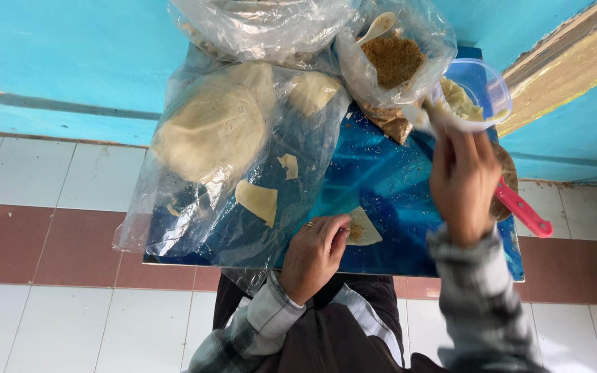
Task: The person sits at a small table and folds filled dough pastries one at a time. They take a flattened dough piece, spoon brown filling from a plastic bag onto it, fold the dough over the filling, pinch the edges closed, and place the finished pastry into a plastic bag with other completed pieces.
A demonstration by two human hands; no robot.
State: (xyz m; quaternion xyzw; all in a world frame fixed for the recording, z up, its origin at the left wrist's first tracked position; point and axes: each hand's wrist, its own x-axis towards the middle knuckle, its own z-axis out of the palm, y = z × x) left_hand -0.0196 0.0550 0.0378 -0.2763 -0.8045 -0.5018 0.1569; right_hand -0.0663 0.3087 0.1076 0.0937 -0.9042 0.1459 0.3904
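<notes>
Soft, even daylight lit the scene brightly, with only faint shadows. Glare glinted off the clear plastic bags (243,145) and glossy blue board (388,179). The right hand (463,181) was motion-blurred.

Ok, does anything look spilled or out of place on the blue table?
Yes: brown crumbs lie scattered on the blue table below the bag of brown filling. Loose dough scraps sit on the clear plastic, away from the big dough pile.

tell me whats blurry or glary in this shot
Head view: the right hand and its sleeve are smeared by motion blur; the left hand on the dough piece is sharp; daylight glare streaks the plastic bags and the glossy blue board; no hard shadows.
</notes>
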